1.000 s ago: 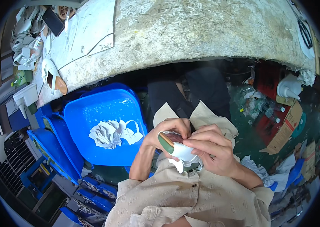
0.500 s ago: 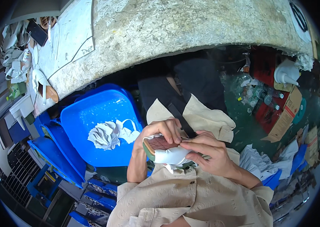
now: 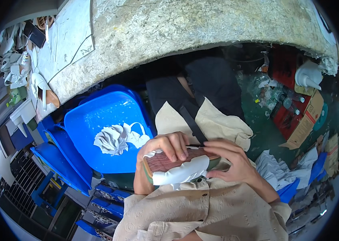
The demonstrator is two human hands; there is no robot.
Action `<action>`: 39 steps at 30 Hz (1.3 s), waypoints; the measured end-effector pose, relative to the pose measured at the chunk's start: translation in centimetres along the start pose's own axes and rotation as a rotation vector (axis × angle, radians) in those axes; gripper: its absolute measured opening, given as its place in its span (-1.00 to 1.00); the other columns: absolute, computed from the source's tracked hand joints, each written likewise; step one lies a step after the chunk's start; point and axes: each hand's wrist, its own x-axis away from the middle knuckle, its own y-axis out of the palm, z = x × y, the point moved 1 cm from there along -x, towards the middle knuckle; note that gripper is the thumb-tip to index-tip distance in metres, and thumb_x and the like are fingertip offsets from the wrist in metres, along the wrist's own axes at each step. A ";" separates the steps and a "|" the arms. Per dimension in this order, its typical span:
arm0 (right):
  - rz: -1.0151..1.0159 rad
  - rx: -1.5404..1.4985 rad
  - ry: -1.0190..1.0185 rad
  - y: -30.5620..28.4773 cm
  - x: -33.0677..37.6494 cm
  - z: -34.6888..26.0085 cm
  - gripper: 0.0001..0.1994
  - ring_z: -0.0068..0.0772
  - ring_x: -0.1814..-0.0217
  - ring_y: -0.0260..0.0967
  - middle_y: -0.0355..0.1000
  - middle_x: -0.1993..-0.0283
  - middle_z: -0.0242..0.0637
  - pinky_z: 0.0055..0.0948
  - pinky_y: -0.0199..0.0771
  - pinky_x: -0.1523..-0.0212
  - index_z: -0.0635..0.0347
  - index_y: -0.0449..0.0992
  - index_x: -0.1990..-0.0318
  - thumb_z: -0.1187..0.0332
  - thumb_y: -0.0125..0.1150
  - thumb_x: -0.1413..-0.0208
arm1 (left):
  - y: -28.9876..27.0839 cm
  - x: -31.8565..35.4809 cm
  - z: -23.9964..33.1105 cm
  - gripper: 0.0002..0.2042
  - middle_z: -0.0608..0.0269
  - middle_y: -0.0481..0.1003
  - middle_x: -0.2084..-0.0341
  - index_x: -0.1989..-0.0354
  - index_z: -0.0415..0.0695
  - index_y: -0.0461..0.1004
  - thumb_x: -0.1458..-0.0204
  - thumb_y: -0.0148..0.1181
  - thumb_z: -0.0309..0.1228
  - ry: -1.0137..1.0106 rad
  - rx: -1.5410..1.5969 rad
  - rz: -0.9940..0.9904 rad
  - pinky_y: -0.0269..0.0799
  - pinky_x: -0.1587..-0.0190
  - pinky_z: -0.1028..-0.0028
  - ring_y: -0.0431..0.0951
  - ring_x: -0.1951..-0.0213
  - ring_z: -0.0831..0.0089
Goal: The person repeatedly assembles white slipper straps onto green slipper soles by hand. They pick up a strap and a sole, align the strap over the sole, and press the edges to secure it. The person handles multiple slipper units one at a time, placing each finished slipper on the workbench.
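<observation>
A green shoe last (image 3: 148, 172) lies sole up before my chest, with a reddish-brown insole (image 3: 165, 161) on it. White upper material (image 3: 183, 170) wraps over its near side and covers part of the insole. My left hand (image 3: 163, 146) is closed around the left end, fingertips pressed on the insole. Around the right end curves my right hand (image 3: 233, 160), its fingers at the far edge and its thumb near the white upper's edge. The underside of the last is hidden.
A blue plastic tub (image 3: 83, 124) at left holds white cut pieces (image 3: 113, 139). Ahead runs a worn pale workbench (image 3: 169, 28), with a white shoe (image 3: 41, 86) at its left edge. Bottles, a cardboard box (image 3: 308, 120) and a white jug (image 3: 309, 74) stand at right.
My right hand has shifted from the middle of the insole to the right end, its thumb and fingers wider apart. The last has turned slightly, showing more insole and upper.
</observation>
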 end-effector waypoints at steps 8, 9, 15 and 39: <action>-0.262 0.142 -0.213 0.7 -3.2 0.2 -0.11 -0.13 -0.28 0.32 0.31 -0.32 -0.20 -0.08 0.25 -0.36 0.26 0.44 -0.29 -0.05 0.60 0.19 | -0.6 -0.5 1.3 -0.72 0.10 0.60 0.15 0.15 -0.07 0.51 -0.04 0.45 -0.30 0.013 -0.042 -0.230 0.20 -0.16 0.16 0.61 0.09 0.23; -0.245 0.147 -0.253 0.7 -3.1 0.4 -0.11 -0.13 -0.26 0.32 0.31 -0.32 -0.21 -0.08 0.24 -0.36 0.26 0.44 -0.29 -0.04 0.61 0.19 | -0.7 -0.6 1.2 -0.77 0.09 0.60 0.16 0.17 -0.09 0.50 -0.07 0.42 -0.37 0.012 -0.027 -0.251 0.25 -0.13 0.16 0.62 0.09 0.19; -0.221 0.066 -0.273 0.7 -3.5 0.5 -0.14 -0.11 -0.21 0.33 0.33 -0.28 -0.22 -0.05 0.23 -0.35 0.26 0.47 -0.27 -0.01 0.62 0.20 | -0.6 -0.9 1.0 -0.76 0.06 0.58 0.13 0.17 -0.11 0.51 -0.05 0.43 -0.41 0.039 0.021 -0.275 0.24 -0.18 0.11 0.59 0.07 0.19; 0.245 0.378 -0.320 0.2 -7.3 -0.3 -0.28 0.06 -0.16 0.43 0.40 -0.16 -0.02 -0.18 0.50 -0.12 0.29 0.45 -0.15 0.51 0.56 0.31 | -1.8 -1.6 -0.7 -0.25 -0.08 0.32 -0.32 -0.44 -0.20 0.09 -0.22 0.20 -0.02 0.040 0.439 0.689 0.23 -0.40 0.01 0.35 -0.34 0.05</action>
